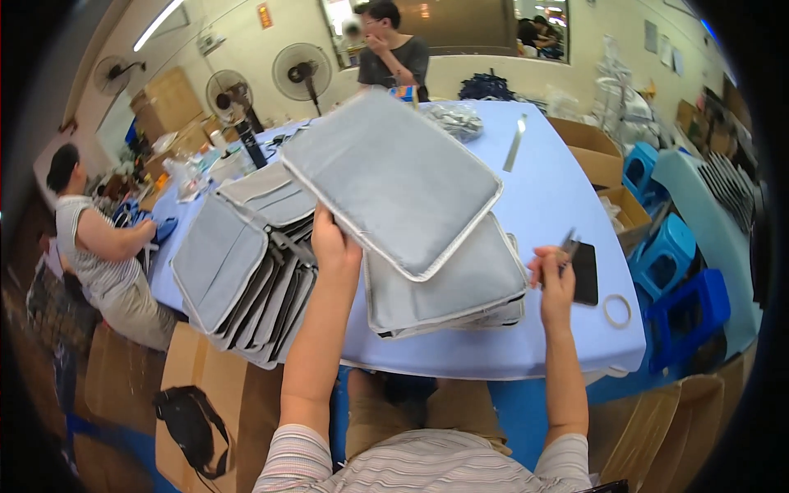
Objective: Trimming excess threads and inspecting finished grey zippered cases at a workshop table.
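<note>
My left hand (335, 246) grips a grey fabric panel with pale piped edges (394, 177) by its near left edge. The panel is tilted and raised above a short stack of similar grey panels (444, 279) on the table. To the right of that stack, my right hand (553, 273) is closed around what look like small dark thread snips (569, 242), their tips pointing up. A black phone (585, 275) lies right beside this hand, and a roll of tape (617, 311) is a little farther right. Left of my left forearm leans a larger pile of grey pieces (222, 263).
A pale blue cloth covers the table (567, 197). A metal ruler (515, 144) and a plastic bag of parts (454, 121) lie toward the back. Blue stools (662, 255) and cardboard boxes (585, 148) stand at right. One person (393, 53) is behind the table, another (107, 246) at left.
</note>
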`<state>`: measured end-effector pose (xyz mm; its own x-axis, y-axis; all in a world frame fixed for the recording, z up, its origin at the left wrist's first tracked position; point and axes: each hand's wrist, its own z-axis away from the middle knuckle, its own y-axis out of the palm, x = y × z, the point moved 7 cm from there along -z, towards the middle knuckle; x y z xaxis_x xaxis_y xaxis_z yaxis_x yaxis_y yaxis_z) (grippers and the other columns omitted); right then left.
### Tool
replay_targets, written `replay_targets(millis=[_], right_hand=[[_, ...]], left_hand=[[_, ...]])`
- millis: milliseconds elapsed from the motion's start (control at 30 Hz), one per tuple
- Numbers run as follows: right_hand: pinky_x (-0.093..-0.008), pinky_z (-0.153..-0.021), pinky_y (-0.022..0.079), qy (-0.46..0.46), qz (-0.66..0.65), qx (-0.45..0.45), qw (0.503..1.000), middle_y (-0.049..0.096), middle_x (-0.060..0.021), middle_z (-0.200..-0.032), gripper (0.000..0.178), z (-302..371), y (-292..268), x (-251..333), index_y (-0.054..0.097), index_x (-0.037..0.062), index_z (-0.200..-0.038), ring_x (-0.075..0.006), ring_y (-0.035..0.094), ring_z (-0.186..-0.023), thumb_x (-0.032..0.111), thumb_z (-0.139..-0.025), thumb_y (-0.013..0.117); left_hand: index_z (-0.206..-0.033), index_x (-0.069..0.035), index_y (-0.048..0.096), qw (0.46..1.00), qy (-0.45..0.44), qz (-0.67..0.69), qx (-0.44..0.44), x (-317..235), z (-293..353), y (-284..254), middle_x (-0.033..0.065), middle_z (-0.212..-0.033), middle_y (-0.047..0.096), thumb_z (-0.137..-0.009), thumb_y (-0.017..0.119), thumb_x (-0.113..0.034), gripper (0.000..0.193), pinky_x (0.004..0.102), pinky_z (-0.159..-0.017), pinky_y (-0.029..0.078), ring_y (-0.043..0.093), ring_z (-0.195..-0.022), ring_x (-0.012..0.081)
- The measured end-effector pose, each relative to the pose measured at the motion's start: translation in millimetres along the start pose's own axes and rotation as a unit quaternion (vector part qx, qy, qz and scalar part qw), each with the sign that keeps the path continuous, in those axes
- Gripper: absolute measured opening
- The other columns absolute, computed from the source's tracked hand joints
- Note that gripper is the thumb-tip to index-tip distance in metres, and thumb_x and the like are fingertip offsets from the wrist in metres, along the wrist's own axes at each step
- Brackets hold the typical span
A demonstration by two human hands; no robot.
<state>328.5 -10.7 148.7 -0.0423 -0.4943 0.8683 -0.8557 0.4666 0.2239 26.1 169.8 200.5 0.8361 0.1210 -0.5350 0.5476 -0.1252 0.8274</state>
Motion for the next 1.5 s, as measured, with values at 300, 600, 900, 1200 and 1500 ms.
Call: replay_targets(millis=[300,600,900,1200,1500], right_hand=[[-0.0236,-0.063,0.045,-0.062,-0.086,0.040,0.994,0.058,-0.0118,-0.099,0.026,1,42,18,0.050,-0.0017,-0.104,-0.0114,0.054,-0.074,0.020,-0.095,0.038],[-0.0230,-0.062,0.045,0.013,-0.047,0.072,0.996,0.059,-0.0057,-0.096,0.024,6,52,18,0.052,0.0036,-0.103,-0.0098,0.054,-0.075,0.022,-0.095,0.039],[-0.0250,-0.063,0.042,0.010,-0.032,0.103,0.994,0.053,-0.0035,-0.079,0.025,31,59,15,0.048,0.0017,-0.098,-0.0088,0.053,-0.065,0.025,-0.095,0.040],[-0.0225,-0.054,0.040,0.023,-0.081,-0.093,0.992,0.045,-0.0003,-0.080,0.024,-61,18,-14,0.044,0.0101,-0.095,-0.0069,0.044,-0.069,0.034,-0.091,0.046],[-0.0261,-0.072,0.039,-0.052,-0.001,0.002,0.999,0.047,-0.0026,-0.083,0.016,-41,65,-14,0.045,0.0081,-0.094,-0.0104,0.044,-0.078,0.020,-0.087,0.053]], left_hand=[[-0.115,0.005,0.050,0.988,-0.140,-0.027,-0.067,64,15,-40,0.0192,-0.114,0.055,-0.091,0.039,-0.015,0.033,0.0426,-0.089,0.047,0.056,-0.102,0.0300],[-0.114,0.001,0.052,0.985,-0.144,-0.057,-0.071,99,19,-50,0.0153,-0.114,0.056,-0.091,0.040,-0.018,0.033,0.0412,-0.089,0.047,0.056,-0.102,0.0283],[-0.126,0.003,0.041,0.985,-0.157,-0.073,-0.015,95,39,-14,0.0179,-0.128,0.044,-0.093,0.036,-0.023,0.042,0.0426,-0.101,0.035,0.043,-0.117,0.0326],[-0.126,0.004,0.039,0.983,0.093,-0.133,0.085,27,79,30,0.0164,-0.131,0.041,-0.093,0.041,-0.031,0.048,0.0377,-0.103,0.031,0.042,-0.118,0.0259],[-0.117,0.002,0.044,0.951,-0.180,0.009,0.252,150,115,85,0.0139,-0.117,0.050,-0.091,0.044,-0.028,0.040,0.0329,-0.086,0.038,0.050,-0.102,0.0218]])
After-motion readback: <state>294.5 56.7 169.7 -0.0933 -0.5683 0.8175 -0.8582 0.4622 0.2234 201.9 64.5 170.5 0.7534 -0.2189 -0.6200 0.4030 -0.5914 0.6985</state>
